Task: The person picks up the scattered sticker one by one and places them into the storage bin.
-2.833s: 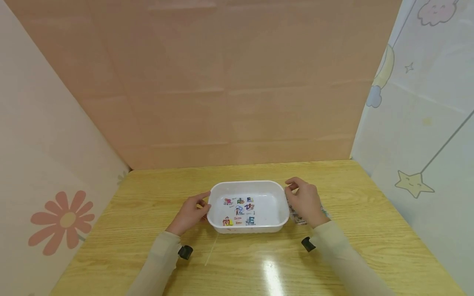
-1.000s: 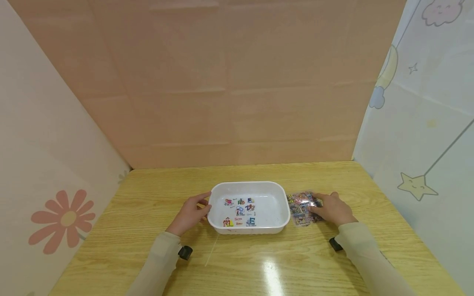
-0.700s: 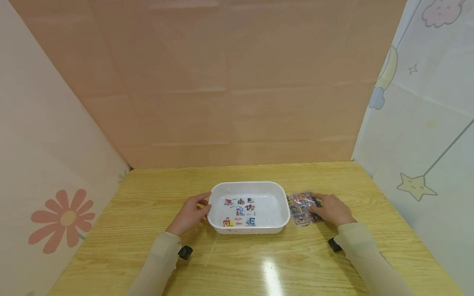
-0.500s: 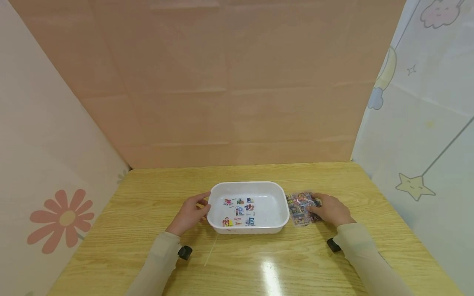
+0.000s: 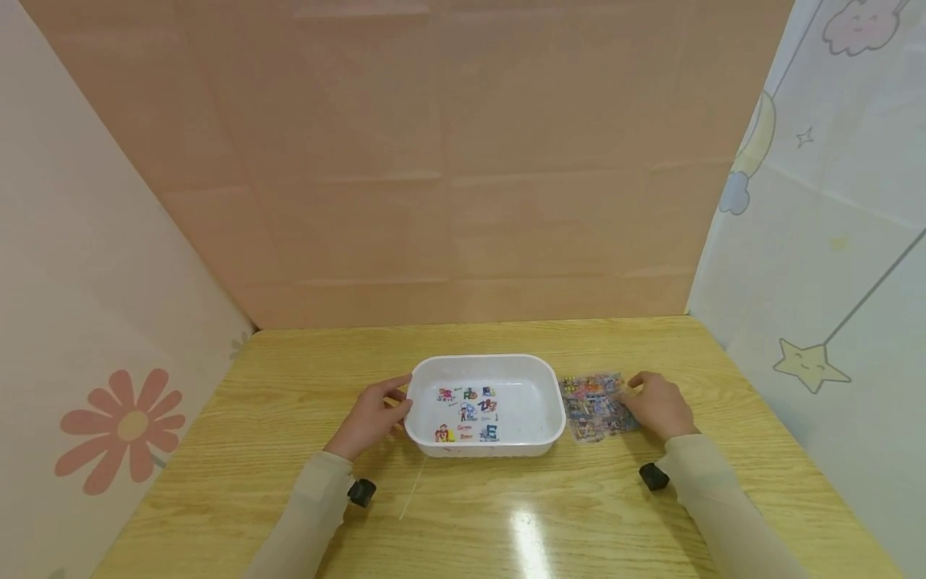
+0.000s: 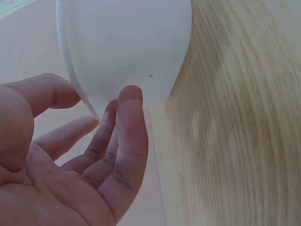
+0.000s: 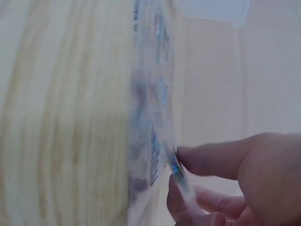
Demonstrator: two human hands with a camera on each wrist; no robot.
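In the head view a white oblong plastic tub (image 5: 531, 414) stands on the table, with several colourful letter and cartoon stickers (image 5: 469, 412) on its floor. At its left end my left hand (image 5: 371, 418) grips it. In the left wrist view the thumb is at the rim and the fingertips (image 6: 130, 92) press the outer wall. Clear sticker sheets (image 5: 595, 406) with crowded prints lie right of the tub. My right hand (image 5: 660, 406) is at their right edge. In the right wrist view its thumb and finger pinch a thin printed piece, like a sticker (image 7: 176, 168), tilted away from the blurred sheets.
A thin pale strip (image 5: 413, 486) lies at the tub's front left. The yellowish wooden table (image 5: 311, 362) ends against a tan back wall (image 5: 434, 201), between a flower-printed left wall and a right wall (image 5: 760, 338) with a star.
From beside the tub's right rim my right hand has moved right to the sticker sheets, then drawn back slightly to their right edge. My left hand and the tub stay in place.
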